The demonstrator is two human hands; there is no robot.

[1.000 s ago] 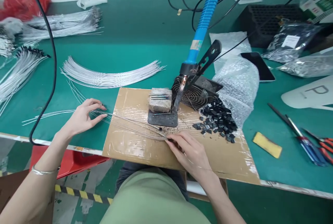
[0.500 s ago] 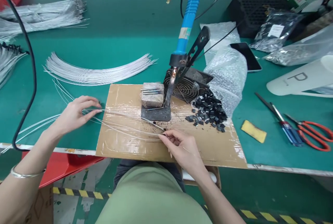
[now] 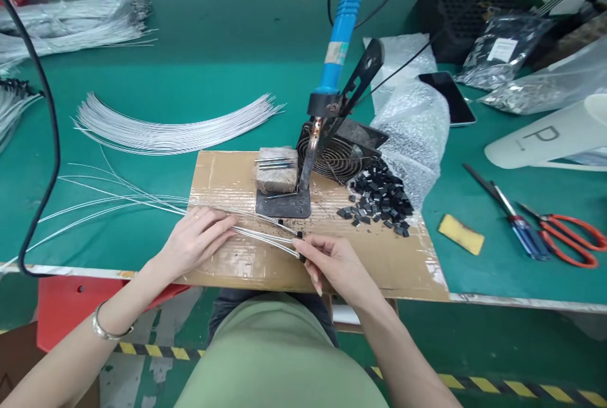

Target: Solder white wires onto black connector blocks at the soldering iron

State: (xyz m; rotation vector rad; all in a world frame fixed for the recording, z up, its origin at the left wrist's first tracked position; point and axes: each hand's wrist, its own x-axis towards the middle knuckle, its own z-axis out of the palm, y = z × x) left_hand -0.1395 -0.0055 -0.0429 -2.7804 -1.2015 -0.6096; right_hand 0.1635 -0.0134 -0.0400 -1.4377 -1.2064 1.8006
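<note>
Several thin white wires [image 3: 263, 237] run across the cardboard sheet, some with small black pieces [image 3: 302, 257] on their right ends. My left hand [image 3: 198, 238] lies over the wires near the cardboard's left side, fingers closed around them. At the wire ends, my right hand [image 3: 332, 262] pinches between thumb and index finger; its fingertips partly hide what they grip. Just beyond the fingers stands a soldering iron with a blue sleeve [image 3: 348, 16], tip down over a dark metal plate [image 3: 284, 205]. A greyish block [image 3: 276, 171] with thin metal rods on top rests on that plate.
A curved bundle of white wires [image 3: 175, 133] lies behind my left hand. Right of the iron are a small fan [image 3: 336, 158], a pile of black pieces [image 3: 382, 193], a yellow sponge [image 3: 461, 234], a screwdriver [image 3: 526, 237] and red-handled pliers [image 3: 571, 237]. A black cable [image 3: 52, 117] hangs at left.
My left hand has moved right and toward me, along the wires onto the cardboard. The wires are gathered closer together, and black end pieces show beside my right fingers, which stay nearly in place.
</note>
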